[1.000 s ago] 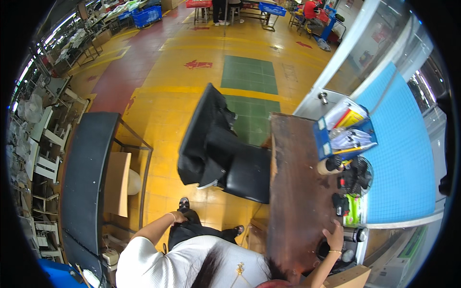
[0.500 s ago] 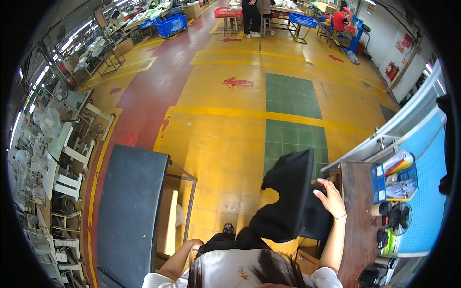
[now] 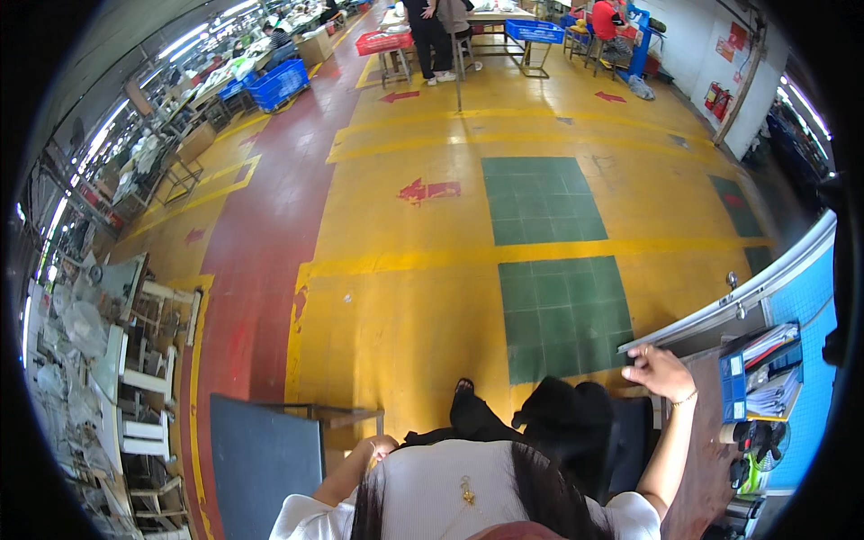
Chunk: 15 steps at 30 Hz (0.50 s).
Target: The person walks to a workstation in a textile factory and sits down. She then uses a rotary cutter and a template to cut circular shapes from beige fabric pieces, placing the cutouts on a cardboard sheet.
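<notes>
My right hand (image 3: 661, 373) is out to the right, beside the brown wooden desk (image 3: 706, 450) and the end of a white frame. Its fingers are loosely bent and apart, with nothing seen in them. Just left of it, a black garment (image 3: 567, 418) lies over a dark chair (image 3: 633, 436), close against my right side. Low beside my waist is my left hand (image 3: 382, 446), near the dark-topped table (image 3: 265, 463); its fingers are mostly hidden, so its grip does not show.
A blue file holder (image 3: 733, 387) with papers stands on the desk near a small fan (image 3: 769, 445). The white frame (image 3: 702, 310) edges a blue panel. Ahead, yellow floor bears green squares (image 3: 567, 315). Machine tables (image 3: 144, 387) line the left; a person (image 3: 430, 36) stands far ahead.
I have moved forward, and the dark table and chair now sit lower in view. My right hand has come away from the chair and garment, outward to the right.
</notes>
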Each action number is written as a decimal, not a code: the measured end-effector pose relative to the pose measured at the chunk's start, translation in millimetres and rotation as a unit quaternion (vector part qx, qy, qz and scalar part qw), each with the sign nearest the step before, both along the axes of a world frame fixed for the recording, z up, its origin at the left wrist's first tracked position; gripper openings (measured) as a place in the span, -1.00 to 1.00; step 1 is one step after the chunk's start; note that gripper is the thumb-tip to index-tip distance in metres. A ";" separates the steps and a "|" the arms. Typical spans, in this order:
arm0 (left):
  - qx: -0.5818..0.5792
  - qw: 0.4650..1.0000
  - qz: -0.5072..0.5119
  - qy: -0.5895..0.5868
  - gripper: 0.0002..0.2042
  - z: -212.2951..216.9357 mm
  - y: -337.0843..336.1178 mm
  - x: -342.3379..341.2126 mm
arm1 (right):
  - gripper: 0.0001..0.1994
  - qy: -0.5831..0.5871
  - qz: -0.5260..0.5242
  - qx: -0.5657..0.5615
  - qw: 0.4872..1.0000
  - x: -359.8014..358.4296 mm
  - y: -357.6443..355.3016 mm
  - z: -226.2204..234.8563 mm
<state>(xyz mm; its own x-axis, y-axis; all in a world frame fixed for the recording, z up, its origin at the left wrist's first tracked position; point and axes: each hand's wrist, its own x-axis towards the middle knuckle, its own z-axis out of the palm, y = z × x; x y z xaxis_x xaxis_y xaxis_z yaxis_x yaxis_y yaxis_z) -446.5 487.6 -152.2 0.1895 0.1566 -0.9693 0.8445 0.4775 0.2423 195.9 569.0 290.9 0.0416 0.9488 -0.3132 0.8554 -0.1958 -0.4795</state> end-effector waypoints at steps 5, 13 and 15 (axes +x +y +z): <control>0.259 0.885 -0.346 -0.176 -0.80 26.8 229.3 33.0 | -0.49 -0.176 0.099 -0.002 0.979 -20.0 148.1 -2.4; 0.213 0.966 -0.145 -0.027 -0.79 45.3 444.0 89.6 | -0.44 0.008 0.230 -0.092 0.969 -70.5 385.4 -44.1; 0.101 0.993 -0.030 0.054 -0.70 51.0 491.5 100.1 | -0.47 0.036 0.210 -0.056 0.975 -48.6 439.7 -79.0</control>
